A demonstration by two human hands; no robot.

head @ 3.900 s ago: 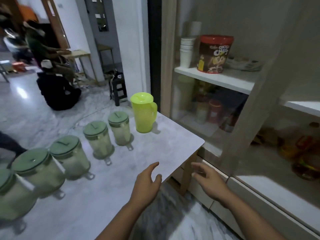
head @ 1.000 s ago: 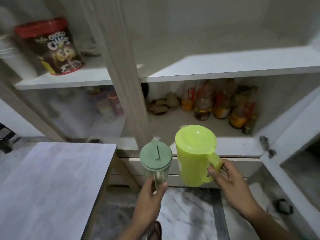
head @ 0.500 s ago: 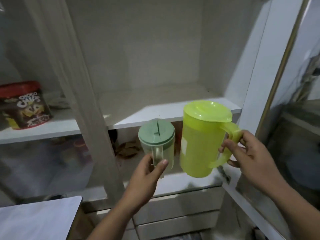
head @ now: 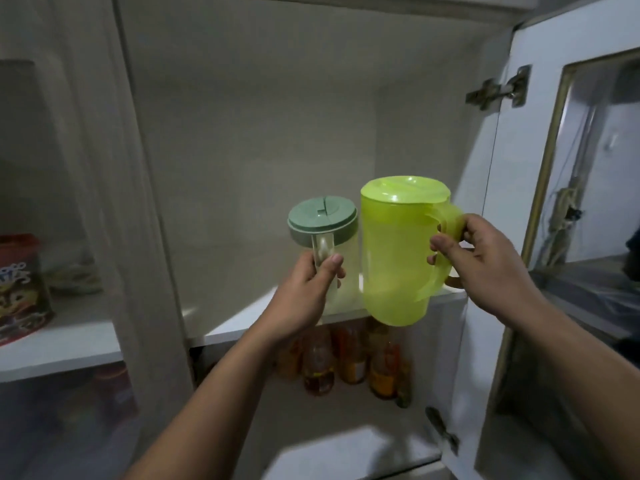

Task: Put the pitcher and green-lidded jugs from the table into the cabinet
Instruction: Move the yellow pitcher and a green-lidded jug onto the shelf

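Observation:
My left hand [head: 303, 299] grips the clear handle of a small jug with a green lid [head: 322, 216]. My right hand [head: 485, 265] holds the handle of the lime-yellow pitcher [head: 394, 258]. Both are upright, side by side, raised in front of the open cabinet's white middle shelf [head: 242, 317]. The pitcher's base hangs just past the shelf's front edge; the jug's base is hidden behind my left hand. The table and the other jugs are out of view.
The cabinet door [head: 571, 202] stands open at the right, hinge at top. Several bottles [head: 349, 362] stand on the lower shelf. A wooden post [head: 138, 202] divides the cabinet; left of it sits a red-lidded cereal tub [head: 20, 289].
Both hands have lifted the jug and pitcher from below the cabinet up to the middle shelf's height and closer to the opening. My view has tilted upward.

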